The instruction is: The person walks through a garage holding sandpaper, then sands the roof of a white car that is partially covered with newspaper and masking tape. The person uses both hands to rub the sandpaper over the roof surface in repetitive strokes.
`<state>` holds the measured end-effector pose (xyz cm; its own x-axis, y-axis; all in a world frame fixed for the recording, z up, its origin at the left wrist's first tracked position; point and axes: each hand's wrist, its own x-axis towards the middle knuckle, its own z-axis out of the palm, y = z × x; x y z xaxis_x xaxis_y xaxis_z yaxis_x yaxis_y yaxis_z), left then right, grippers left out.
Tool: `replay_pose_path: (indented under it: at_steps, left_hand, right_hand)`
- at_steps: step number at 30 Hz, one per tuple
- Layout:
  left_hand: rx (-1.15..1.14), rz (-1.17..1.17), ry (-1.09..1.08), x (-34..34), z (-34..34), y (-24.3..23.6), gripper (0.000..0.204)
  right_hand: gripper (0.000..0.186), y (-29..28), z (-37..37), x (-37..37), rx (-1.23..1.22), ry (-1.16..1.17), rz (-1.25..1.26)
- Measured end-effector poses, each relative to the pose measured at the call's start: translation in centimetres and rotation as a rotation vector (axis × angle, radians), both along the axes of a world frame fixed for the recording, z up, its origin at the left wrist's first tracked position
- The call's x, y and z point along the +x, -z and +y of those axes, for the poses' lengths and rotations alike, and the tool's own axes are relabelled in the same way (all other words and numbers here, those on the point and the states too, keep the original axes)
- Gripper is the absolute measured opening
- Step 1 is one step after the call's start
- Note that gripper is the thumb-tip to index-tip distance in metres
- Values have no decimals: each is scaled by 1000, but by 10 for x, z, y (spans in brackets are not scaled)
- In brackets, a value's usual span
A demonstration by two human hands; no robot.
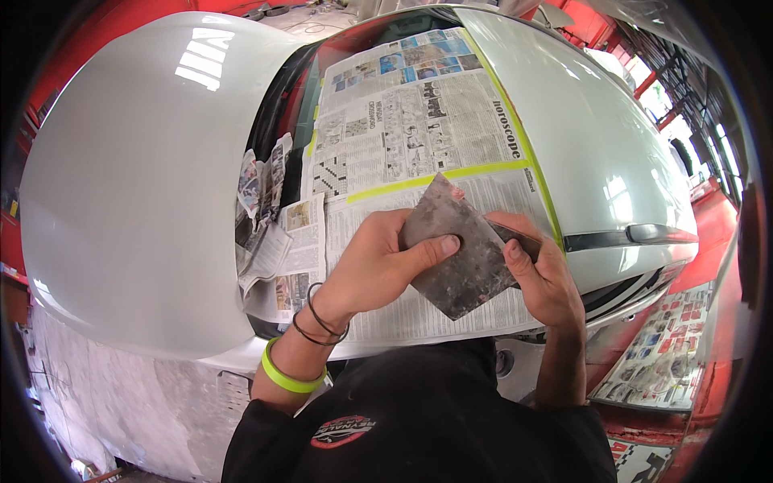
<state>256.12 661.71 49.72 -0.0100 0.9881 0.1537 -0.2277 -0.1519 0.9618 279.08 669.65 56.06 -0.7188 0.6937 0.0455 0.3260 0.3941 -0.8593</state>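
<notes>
My left hand point(385, 259) grips a stained grey flat plate point(460, 256), its thumb pressed on the upper face. The plate is roughly square, tilted with one corner up, and has a small pinkish smear near that corner. My right hand point(541, 267) is at the plate's right edge, closed on a thin dark flat piece point(519, 237). Much of that piece is hidden by the fingers, so its kind is unclear. Both hands are above the newspaper point(403, 133) that covers the car's windscreen.
Yellow-green masking tape point(511, 121) borders and crosses the newspaper. The pale car bonnet point(153, 185) is to the left, the roof point(596, 137) to the right. Crumpled newspaper point(266, 249) lies by the windscreen base. A black trim strip point(600, 240) and more newspaper point(660, 354) are at right.
</notes>
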Motion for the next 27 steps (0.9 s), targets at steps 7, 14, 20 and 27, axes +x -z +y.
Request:
replay_pose_path:
  at_steps: [7, 14, 20, 27]
  left_hand:
    - [-79, -58, -178, -7, 18, 19, 55]
    - [0, -97, -198, -7, 23, 21, 54]
    - [124, 170, -238, -11, 17, -5, 49]
    - [485, 403, -43, 44, 72, -68, 36]
  right_hand:
    - [41, 12, 6, -2, 742, 131, -121]
    - [51, 14, 4, -27, 1306, -175, -284]
    - [49, 27, 3, -40, 1450, -50, -189]
    - [55, -20, 6, 17, 1465, 375, -194]
